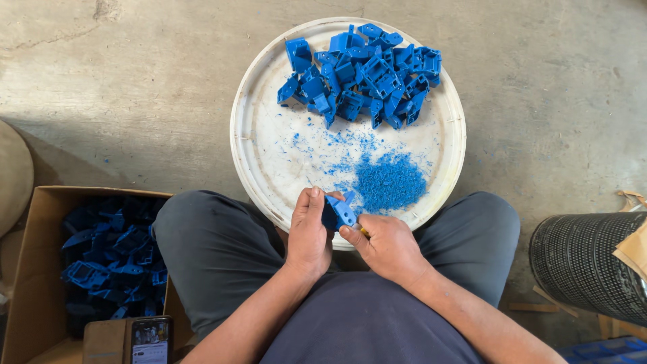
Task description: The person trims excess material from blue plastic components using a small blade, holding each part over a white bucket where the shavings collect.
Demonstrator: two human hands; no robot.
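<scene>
At the far left we note an open cardboard box on the concrete floor, holding a heap of blue plastic parts in shadow; a phone lies at its near edge. Moving right, we find the seated person's left hand closed around a single blue plastic part, thumb and fingers wrapped about its left side. The part stands just above the person's lap, at the near rim of a round white tray, and sits between the two hands, touching both. To its right, the right hand is clenched, thumb pressed toward the part's lower edge; a small yellowish object shows at the fingertips, too hidden for us to identify. Just beyond the hands, on the tray, lies a mound of blue shavings, with finer specks scattered to its left. At the tray's far side rests a pile of blue parts of similar kind. At the far right stands a black ribbed cylinder.
</scene>
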